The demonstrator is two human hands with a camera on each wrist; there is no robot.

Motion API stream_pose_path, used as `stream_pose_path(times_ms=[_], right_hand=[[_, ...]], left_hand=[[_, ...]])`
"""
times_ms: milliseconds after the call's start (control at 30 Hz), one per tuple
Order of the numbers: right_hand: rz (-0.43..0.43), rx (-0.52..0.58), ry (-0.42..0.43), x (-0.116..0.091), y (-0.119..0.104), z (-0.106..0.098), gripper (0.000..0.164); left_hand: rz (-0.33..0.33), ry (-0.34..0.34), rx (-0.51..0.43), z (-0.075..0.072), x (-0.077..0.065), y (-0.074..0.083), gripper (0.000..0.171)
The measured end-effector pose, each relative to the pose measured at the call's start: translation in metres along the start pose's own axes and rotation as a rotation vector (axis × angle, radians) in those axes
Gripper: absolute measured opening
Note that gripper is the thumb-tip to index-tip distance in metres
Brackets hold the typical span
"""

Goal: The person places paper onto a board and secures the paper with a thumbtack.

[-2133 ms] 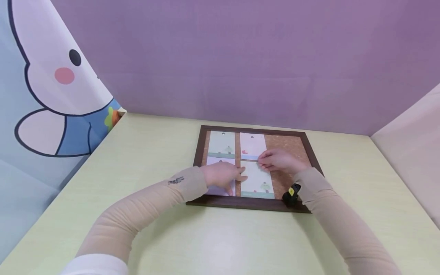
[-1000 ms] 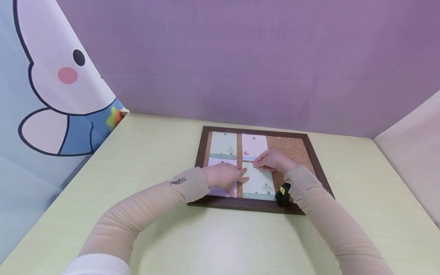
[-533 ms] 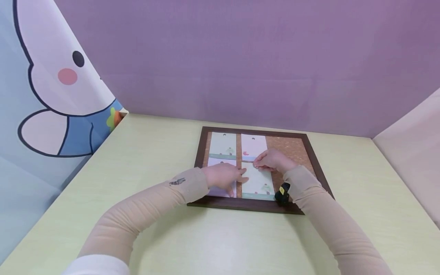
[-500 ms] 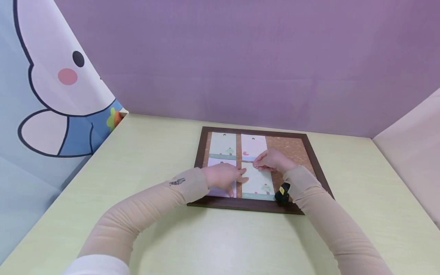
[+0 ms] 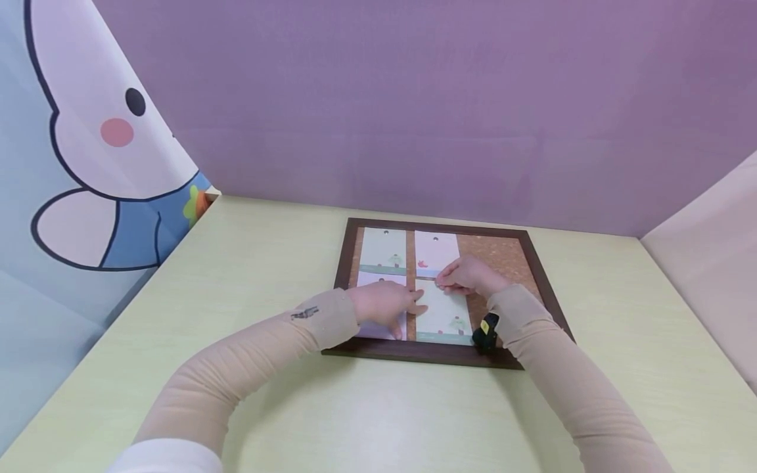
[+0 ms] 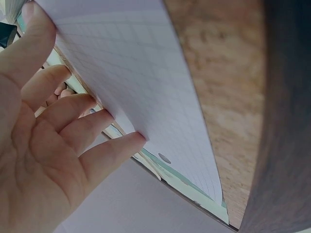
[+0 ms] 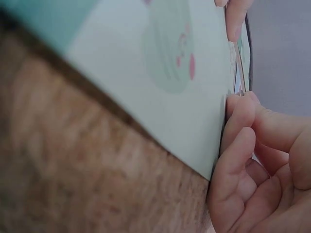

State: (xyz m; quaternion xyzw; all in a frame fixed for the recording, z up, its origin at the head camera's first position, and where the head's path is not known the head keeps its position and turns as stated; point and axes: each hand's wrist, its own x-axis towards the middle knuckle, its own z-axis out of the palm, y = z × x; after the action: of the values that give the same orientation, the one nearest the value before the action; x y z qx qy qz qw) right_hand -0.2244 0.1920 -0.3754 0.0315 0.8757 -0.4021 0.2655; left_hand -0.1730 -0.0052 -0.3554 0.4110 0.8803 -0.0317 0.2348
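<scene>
A cork board (image 5: 497, 249) in a dark frame bears note sheets in two columns, pale green and lilac. My left hand (image 5: 381, 302) rests with spread fingers on the lower-left lilac sheet (image 5: 371, 331), its fingertips reaching the edge of the lower-right green sheet (image 5: 440, 315). At the top middle of that green sheet, my right hand (image 5: 471, 274) pinches a tiny greyish thumbtack (image 5: 438, 285), mostly hidden by the fingertips. In the left wrist view, the fingers (image 6: 112, 150) press the lined lilac sheet (image 6: 146, 73). The right wrist view shows curled fingers (image 7: 238, 160) at the green sheet's edge.
The upper-left green sheet (image 5: 381, 248) and upper-right lilac sheet (image 5: 434, 253) each show a round dark tack near the top. A pale table (image 5: 378, 414) lies under the board. A purple curtain (image 5: 378, 112) stands behind, and a printed cloth (image 5: 71, 217) hangs at left.
My right hand has shifted slightly left along the lower-right sheet's top edge since the earliest frame, then stays nearly still. My left hand holds its place.
</scene>
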Motion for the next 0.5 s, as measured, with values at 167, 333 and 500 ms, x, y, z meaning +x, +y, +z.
stream_pose_path(times_ms=[167,333,500], right_hand=[[0.002,-0.009,0.01,-0.0002,-0.001,0.001,0.021],[0.01,-0.043,0.039,0.0003,-0.002,0.0024,0.019],[0.009,-0.07,0.056,0.002,-0.003,0.0035,0.018]], left_hand=[[0.001,0.002,-0.006,-0.0004,0.0001,-0.0004,0.074],[0.004,-0.002,-0.019,-0.0004,-0.0002,-0.0004,0.073],[-0.003,0.003,-0.026,0.0001,-0.0007,-0.0007,0.073]])
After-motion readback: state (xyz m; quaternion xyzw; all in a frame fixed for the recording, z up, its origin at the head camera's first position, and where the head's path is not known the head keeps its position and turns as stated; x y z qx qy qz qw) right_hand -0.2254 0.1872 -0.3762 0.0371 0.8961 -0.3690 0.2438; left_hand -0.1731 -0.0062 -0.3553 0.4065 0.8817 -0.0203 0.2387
